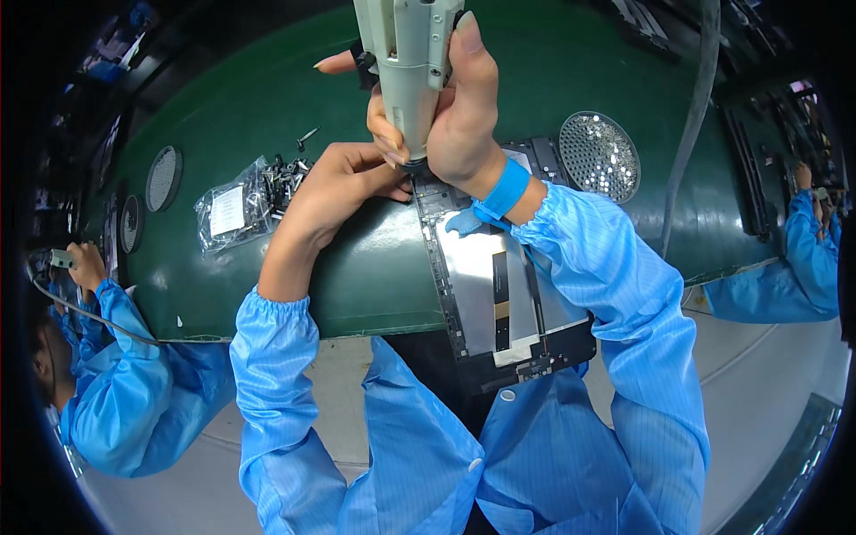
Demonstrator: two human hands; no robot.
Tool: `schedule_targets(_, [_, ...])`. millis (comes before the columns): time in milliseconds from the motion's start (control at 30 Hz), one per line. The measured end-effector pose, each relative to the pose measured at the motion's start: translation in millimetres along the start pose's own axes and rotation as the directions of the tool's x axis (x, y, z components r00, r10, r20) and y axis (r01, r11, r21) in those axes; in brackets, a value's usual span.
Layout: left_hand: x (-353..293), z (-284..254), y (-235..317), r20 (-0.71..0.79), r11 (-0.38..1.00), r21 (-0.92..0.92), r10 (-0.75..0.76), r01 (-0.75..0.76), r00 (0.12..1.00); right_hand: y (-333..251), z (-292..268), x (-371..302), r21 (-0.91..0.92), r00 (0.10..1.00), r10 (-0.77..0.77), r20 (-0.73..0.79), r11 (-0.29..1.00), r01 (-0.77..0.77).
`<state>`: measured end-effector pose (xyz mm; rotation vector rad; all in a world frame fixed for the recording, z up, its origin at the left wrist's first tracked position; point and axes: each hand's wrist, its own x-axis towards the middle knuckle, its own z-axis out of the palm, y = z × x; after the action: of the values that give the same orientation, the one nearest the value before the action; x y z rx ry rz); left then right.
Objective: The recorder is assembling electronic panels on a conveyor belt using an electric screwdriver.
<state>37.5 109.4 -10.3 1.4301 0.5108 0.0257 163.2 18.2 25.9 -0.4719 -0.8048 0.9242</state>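
Observation:
My right hand [468, 116] is wrapped round a white powered screwdriver [412, 98], held upright with its dark tip down at the upper left corner of an opened tablet [459, 259]. A blue wrist strap [510, 189] sits on that wrist. Beside the tip, my left hand [343, 183] has its fingers curled in at the tablet's corner; the screwdriver and right hand partly hide what they pinch. The tablet shows a silvery inside, a black strip and a dark frame, and its near end juts past the table edge.
Left of my left hand lie a clear plastic bag [227, 214] with a white label and a heap of small dark parts [287, 178]. A round tray [599, 156] of small shiny pieces stands right. A grey cable [691, 134] hangs there. Co-workers in blue sit on both sides.

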Motion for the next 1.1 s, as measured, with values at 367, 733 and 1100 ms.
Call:
schedule_targets(367, [2,-2,-2,0.040,0.999,0.014,0.045,-0.045,0.998,-5,4,4,-0.547,0.999,-0.010,-0.033,0.837,-0.010])
schedule_targets(733, [2,0,-2,-0.005,1.000,0.023,0.021,-0.021,1.000,1,-2,1,-0.286,0.996,-0.085,0.041,0.954,0.093])
schedule_targets(1100, [2,-1,-5,0.001,0.998,0.011,0.057,-0.057,0.998,-7,-6,-4,-0.368,0.993,0.045,0.107,0.930,-0.002])
